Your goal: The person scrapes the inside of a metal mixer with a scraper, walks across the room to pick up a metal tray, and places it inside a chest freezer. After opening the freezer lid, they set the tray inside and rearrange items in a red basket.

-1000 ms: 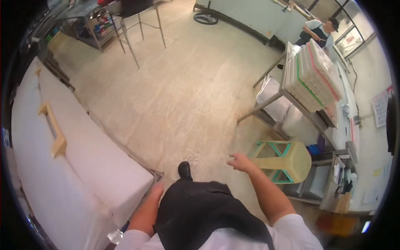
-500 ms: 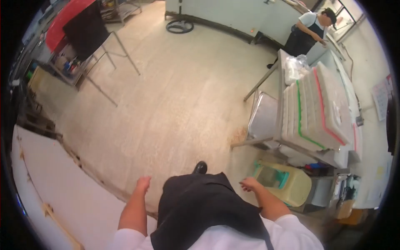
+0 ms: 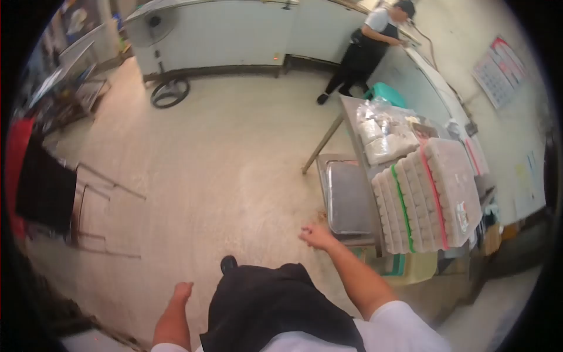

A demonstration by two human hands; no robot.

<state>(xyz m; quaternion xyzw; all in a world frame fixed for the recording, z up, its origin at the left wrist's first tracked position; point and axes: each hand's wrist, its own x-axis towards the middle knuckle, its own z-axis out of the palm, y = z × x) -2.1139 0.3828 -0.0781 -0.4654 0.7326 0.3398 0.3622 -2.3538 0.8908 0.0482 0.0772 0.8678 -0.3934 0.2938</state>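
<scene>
My left hand (image 3: 184, 290) hangs low over the floor to the left of my dark apron (image 3: 275, 302). Its fingers are loosely bent and slightly blurred, and no object shows in it. My right hand (image 3: 316, 236) is stretched forward on the other side, fingers loosely apart, with nothing visible in it. Nearest to this hand is a metal table with a grey tray (image 3: 350, 196) on its lower level. It appears apart from the tray. On the table stands a stack of pale egg trays (image 3: 404, 208) bound with green and pink bands, beside plastic-wrapped white packages (image 3: 390, 146).
A co-worker (image 3: 369, 50) stands at the long white counter (image 3: 223, 44) at the back right. A fan with a round black base (image 3: 170, 92) is in front of the counter. At left is a black chair-like panel (image 3: 46, 190) with metal legs. Pale floor (image 3: 217, 158) lies ahead.
My view has moved forward and turned left. The egg-tray table now appears closer, and the co-worker and counter sit further left in view. My right hand has swung forward.
</scene>
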